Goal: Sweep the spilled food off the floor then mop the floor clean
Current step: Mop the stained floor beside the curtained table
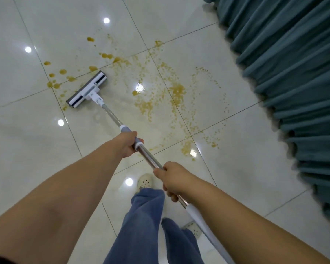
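Head view: teal curtain [293, 73] hangs right of mop [87, 90] and brown spill [176, 90].

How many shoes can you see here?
2. The front shoe pokes out from the trouser legs near centre; the rear shoe lies lower right, partly hidden beside the mop handle.

Blue trousers [141, 225], cream perforated clogs [145, 181]

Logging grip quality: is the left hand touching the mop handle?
Touching. The head view shows the left hand curled round the mop handle, with no gap between them.
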Motion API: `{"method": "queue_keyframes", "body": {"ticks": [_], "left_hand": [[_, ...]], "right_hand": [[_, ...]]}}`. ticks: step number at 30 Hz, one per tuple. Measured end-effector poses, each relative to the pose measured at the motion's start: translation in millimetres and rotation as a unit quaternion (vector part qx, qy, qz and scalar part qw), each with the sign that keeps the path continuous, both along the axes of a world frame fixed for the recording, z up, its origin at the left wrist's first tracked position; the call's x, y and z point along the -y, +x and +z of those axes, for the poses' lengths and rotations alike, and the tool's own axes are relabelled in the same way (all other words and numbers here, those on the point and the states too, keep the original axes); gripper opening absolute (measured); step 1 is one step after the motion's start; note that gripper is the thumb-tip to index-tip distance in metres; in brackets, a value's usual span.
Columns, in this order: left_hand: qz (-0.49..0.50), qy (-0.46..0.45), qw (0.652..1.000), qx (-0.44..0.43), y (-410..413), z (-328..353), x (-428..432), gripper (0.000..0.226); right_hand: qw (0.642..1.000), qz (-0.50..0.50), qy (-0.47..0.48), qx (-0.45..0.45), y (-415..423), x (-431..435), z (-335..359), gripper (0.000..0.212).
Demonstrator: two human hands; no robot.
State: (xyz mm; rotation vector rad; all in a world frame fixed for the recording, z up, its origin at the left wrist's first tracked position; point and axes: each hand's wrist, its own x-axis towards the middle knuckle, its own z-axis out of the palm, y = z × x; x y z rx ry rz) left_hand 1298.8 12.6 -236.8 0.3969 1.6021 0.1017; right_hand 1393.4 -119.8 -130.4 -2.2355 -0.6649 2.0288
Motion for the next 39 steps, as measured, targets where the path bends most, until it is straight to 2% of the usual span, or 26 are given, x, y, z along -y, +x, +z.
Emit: {"method": "queue_keyframes", "body": {"ticks": [4, 7, 9, 16, 21, 29, 34, 39], "left_hand": [[-0.038, -0.013, 0.999, 0.008, 42, 2, 65, 0.017], [-0.049, -0.042, 0.997, 0.042, 77, 0, 135, 0.039], [-0.042, -0.065, 0.995, 0.061, 101, 3, 187, 0.045], [-0.015, -0.112, 0.986, 0.123, 174, 47, 383, 0.040], [-0.027, -0.130, 0.983, 0.125, 203, 75, 476, 0.040], [0.018, -0.120, 0.984, 0.131, 188, 99, 506, 0.027], [0.055, -0.128, 0.983, 0.118, 157, 93, 475, 0.019], [0.114, -0.106, 0.979, 0.132, 109, 89, 411, 0.016]], "right_hand": [[1.000, 0.014, -0.019, 0.008, 46, 63, 17, 0.030], [0.999, 0.013, -0.034, 0.015, 84, 136, 27, 0.020], [0.998, 0.009, -0.048, 0.027, 107, 190, 34, 0.018], [0.995, 0.004, -0.085, 0.057, 179, 377, 84, 0.022], [0.991, 0.030, -0.104, 0.075, 209, 462, 123, 0.022], [0.988, 0.078, -0.122, 0.051, 206, 473, 152, 0.019], [0.987, 0.095, -0.125, 0.022, 182, 434, 149, 0.017], [0.982, 0.151, -0.110, 0.039, 148, 362, 135, 0.018]]}}
